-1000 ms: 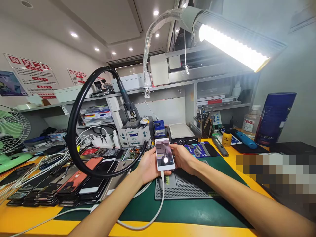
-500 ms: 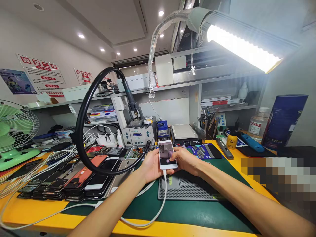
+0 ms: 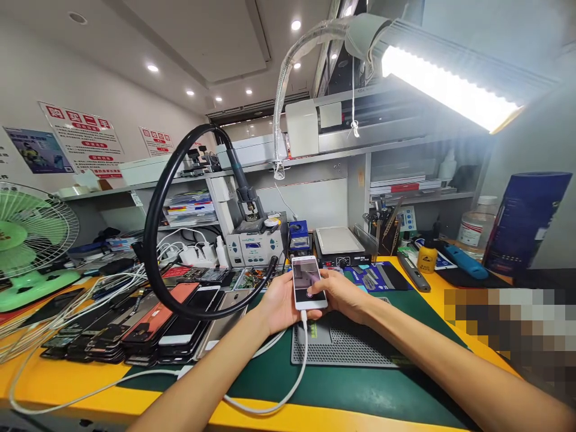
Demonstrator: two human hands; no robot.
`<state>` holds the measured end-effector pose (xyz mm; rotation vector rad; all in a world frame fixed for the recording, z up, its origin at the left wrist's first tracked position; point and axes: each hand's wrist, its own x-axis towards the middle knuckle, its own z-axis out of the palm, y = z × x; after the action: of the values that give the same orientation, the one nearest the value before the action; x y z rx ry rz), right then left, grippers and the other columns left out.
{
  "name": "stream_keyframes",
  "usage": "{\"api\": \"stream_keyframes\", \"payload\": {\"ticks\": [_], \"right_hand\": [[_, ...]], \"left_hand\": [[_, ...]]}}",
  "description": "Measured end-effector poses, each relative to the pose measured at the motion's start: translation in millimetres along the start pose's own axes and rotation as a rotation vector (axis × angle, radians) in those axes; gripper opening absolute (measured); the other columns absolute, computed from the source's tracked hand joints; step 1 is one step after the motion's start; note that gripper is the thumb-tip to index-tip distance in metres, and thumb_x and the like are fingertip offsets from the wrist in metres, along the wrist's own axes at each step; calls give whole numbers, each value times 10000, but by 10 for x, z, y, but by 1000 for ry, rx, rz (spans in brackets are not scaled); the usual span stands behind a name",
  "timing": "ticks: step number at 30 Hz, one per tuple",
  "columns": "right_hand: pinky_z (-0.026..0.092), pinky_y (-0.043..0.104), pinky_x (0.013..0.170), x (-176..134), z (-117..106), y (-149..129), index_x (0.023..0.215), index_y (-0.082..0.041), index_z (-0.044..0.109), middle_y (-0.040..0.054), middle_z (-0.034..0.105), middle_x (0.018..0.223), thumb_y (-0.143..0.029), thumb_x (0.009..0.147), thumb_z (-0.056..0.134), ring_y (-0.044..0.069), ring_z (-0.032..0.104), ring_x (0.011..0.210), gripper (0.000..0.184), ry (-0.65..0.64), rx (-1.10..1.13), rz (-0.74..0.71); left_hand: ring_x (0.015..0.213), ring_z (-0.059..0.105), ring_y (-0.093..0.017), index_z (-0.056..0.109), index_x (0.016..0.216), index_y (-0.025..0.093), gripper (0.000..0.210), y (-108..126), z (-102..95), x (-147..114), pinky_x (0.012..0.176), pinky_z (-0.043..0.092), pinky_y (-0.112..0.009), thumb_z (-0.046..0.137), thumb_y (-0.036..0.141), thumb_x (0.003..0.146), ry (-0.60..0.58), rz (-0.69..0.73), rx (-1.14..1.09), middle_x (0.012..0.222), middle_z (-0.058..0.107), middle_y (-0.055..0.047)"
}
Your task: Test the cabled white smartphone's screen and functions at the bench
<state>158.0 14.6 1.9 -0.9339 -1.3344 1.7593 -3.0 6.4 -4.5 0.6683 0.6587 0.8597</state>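
A white smartphone (image 3: 309,276) is held upright, tilted back, over the bench. My left hand (image 3: 279,303) grips it from the left side, its fingers passing behind and under the lower edge. On the other side my right hand (image 3: 342,293) wraps the phone's right edge, and its thumb lies on the lower screen by a round button. The screen shows what looks like a camera view. A white charging cable (image 3: 302,360) is plugged into the phone's bottom and loops down over the green mat (image 3: 351,390). Below the hands lies a grey perforated pad (image 3: 355,348).
Stacked phones and screens (image 3: 180,318) crowd the left, under a black hose (image 3: 155,240) arching from a rework station (image 3: 254,246). A heating plate (image 3: 339,243) stands behind the hands. A lamp (image 3: 450,84) hangs overhead; a green fan (image 3: 27,240) is far left.
My view has turned slightly left, so everything sits a little further right. The right thumb has shifted slightly toward the round on-screen button. Both hands keep their hold on the smartphone.
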Motion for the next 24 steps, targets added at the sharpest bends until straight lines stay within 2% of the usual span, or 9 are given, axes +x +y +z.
{"api": "stream_keyframes", "payload": {"ticks": [8,13,19,24], "right_hand": [[516,298,477,-7,24,-27,930,-183,512,21,555,768,-113,631,585,179,569,660,316,33,-2,17],[523,300,510,-5,17,-29,899,-190,519,19,544,771,-125,613,592,173,565,676,302,61,0,18],[505,291,490,22,-32,0,908,-189,519,15,558,778,-134,585,625,169,562,656,344,-18,-13,-15],[520,312,505,43,-51,20,904,-193,511,11,547,774,-139,583,628,172,553,664,345,-12,-23,-8]], "left_hand": [[773,700,-311,604,1198,83,447,8,30,-23,548,604,-436,376,395,973,5,1,3,911,690,-179],[733,694,-296,607,1182,75,432,10,28,-26,548,599,-435,389,382,968,0,2,2,880,688,-174],[673,683,-285,619,1152,77,411,7,-1,-6,574,598,-470,419,377,955,0,4,-1,876,684,-147],[680,680,-272,628,1131,85,368,18,2,-14,556,601,-444,439,343,948,-6,9,-8,847,681,-131]]}}
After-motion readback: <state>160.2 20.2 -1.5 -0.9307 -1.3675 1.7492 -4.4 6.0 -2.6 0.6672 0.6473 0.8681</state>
